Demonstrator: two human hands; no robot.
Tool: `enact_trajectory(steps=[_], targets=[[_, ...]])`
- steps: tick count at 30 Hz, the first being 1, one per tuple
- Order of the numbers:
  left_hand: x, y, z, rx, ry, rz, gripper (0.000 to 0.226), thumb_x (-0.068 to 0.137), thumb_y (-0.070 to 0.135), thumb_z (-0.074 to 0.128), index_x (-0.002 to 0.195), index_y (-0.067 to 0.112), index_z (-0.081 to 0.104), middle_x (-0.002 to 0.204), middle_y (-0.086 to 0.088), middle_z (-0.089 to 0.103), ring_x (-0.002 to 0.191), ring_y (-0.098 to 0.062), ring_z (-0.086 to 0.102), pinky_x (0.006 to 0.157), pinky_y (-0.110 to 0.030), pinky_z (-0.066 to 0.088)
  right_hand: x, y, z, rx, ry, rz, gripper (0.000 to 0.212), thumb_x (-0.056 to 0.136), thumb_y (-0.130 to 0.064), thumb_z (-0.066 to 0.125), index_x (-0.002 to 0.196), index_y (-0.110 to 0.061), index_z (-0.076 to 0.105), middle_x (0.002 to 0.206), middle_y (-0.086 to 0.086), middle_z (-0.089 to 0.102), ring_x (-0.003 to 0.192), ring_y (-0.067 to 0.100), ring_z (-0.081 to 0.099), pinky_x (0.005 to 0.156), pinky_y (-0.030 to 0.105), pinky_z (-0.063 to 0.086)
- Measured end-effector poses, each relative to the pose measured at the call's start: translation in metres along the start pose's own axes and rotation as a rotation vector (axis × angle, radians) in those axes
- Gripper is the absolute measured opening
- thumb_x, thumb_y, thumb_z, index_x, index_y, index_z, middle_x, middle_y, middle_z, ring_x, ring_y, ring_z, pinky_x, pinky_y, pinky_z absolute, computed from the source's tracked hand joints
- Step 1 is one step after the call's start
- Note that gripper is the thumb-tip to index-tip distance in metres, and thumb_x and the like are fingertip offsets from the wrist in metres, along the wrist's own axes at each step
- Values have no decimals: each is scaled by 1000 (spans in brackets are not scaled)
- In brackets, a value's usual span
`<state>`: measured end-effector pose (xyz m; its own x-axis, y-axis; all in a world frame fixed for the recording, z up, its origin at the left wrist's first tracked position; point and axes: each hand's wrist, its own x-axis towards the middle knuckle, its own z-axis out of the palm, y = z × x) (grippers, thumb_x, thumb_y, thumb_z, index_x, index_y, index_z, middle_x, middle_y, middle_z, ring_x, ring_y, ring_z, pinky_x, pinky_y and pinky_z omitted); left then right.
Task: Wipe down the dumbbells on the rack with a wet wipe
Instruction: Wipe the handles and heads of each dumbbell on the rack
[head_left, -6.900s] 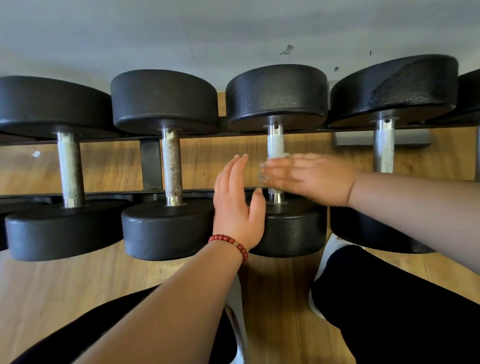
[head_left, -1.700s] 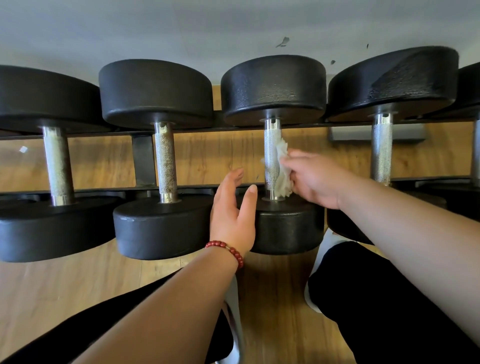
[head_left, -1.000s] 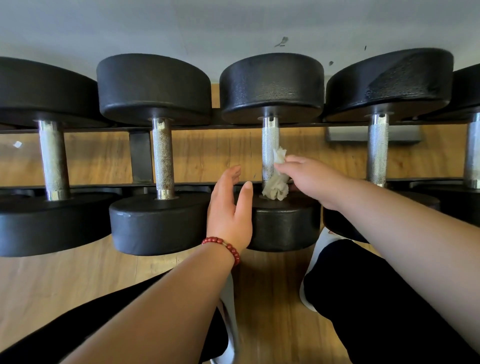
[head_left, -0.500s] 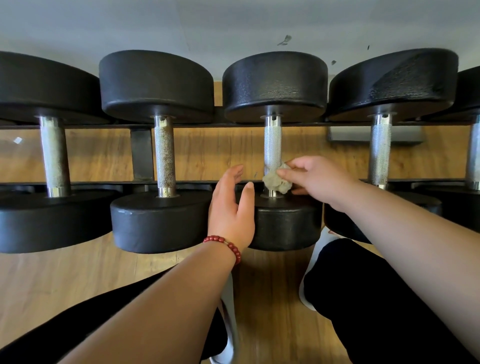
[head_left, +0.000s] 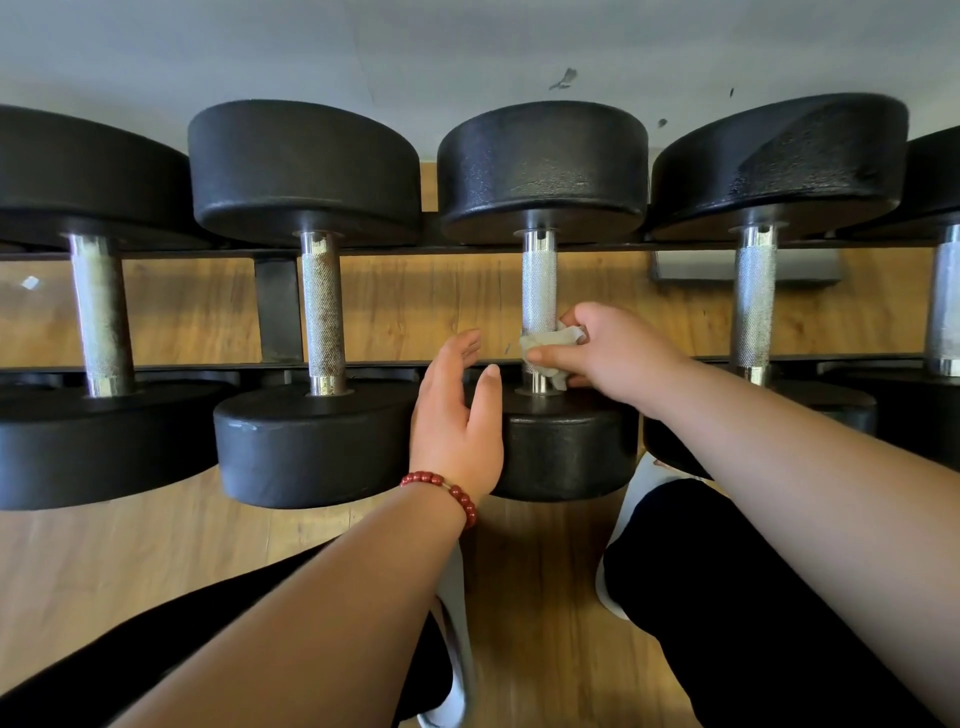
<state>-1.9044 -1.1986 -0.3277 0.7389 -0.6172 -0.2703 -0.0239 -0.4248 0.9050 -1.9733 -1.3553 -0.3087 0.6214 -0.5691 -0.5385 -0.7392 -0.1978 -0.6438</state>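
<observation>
right hand (head_left: 618, 358) pinching a crumpled wet wipe (head_left: 550, 345) round the knurled steel handle (head_left: 539, 291) of a round black dumbbell (head_left: 545, 166), left hand (head_left: 457, 415) relaxed open just beside it, flat on the pebbly lower head (head_left: 566, 447), red bead bracelet (head_left: 447, 491)

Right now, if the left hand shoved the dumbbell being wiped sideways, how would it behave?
Probably heavy: the dumbbell has thick black heads, so a light shove from the left hand would hardly shift it. Its round heads could roll along the rack rail, but the neighbouring dumbbell sits close.
</observation>
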Motion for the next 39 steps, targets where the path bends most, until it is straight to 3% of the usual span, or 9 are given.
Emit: enact_trajectory(steps=[5, 11, 13, 16, 23, 29, 31, 35, 39], targets=[[0, 0, 0, -1, -1, 4, 39, 100, 28, 45, 139, 28, 44, 140, 11, 49, 130, -3, 44, 112, -40, 38, 5, -9, -1, 219, -28, 49, 55, 84, -34, 73, 130, -13, 53, 109, -4, 64, 92, 9, 64, 79, 26, 56], [-1, 1, -1, -8, -5, 0, 40, 100, 27, 45, 140, 28, 43, 141, 11, 48, 130, -3, 43, 112, -40, 37, 6, -6, -5, 147, -142, 116, 37, 77, -28, 79, 107, -15, 62, 101, 0, 69, 92, 13, 67, 83, 30, 57], [0, 1, -1, -9, -7, 1, 40, 100, 28, 45, 140, 28, 43, 141, 11, 48, 130, -2, 43, 112, -39, 37, 10, -10, -7, 346, -72, 96, 25, 79, -27, 76, 96, -19, 59, 102, 2, 69, 92, 14, 69, 82, 29, 57], [0, 1, 0, -5, -4, 6, 40, 100, 27, 45, 140, 28, 43, 140, 12, 48, 129, -1, 43, 112, -38, 38, 20, -15, -9, 688, 9, 67, 25, 82, -18, 74, 102, -16, 59, 111, 8, 70, 95, 17, 70, 81, 28, 57], [0, 0, 0, 0, -1, 0, 39, 100, 26, 45, 139, 29, 44, 140, 12, 49, 129, -3, 44, 112, -40, 38, 16, -10, -10, 227, -240, 170, 43, 76, -17, 79, 112, -17, 56, 104, 3, 68, 94, 15, 68, 81, 28, 58], [0, -1, 1, -8, 7, 10, 39, 100, 27, 45, 139, 29, 44, 138, 12, 50, 128, -1, 45, 112, -39, 38, 31, -22, -15, 807, -30, 79, 33, 83, -13, 72, 112, -8, 59, 108, 11, 71, 90, 20, 72, 78, 30, 58], [-1, -1, 0, -8, 8, 4, 38, 100, 27, 45, 138, 30, 44, 138, 13, 50, 128, -1, 45, 112, -39, 38, 27, -17, -8, 777, -59, 124, 46, 79, -15, 75, 121, -10, 56, 112, 10, 70, 91, 19, 72, 82, 33, 57], [0, -1, 0, -10, 6, -9, 38, 100, 26, 46, 137, 31, 45, 138, 13, 50, 128, -2, 45, 112, -40, 38, 16, -12, -3, 374, -182, 217, 54, 76, -14, 77, 125, -11, 54, 110, 5, 68, 97, 18, 68, 90, 35, 55], [0, -1, 1, -8, 2, -1, 38, 100, 26, 46, 138, 30, 44, 138, 13, 50, 128, -1, 45, 111, -38, 38, 25, -25, -13, 603, -108, 127, 27, 80, -15, 74, 101, -14, 57, 104, 8, 71, 83, 15, 72, 73, 29, 58]])
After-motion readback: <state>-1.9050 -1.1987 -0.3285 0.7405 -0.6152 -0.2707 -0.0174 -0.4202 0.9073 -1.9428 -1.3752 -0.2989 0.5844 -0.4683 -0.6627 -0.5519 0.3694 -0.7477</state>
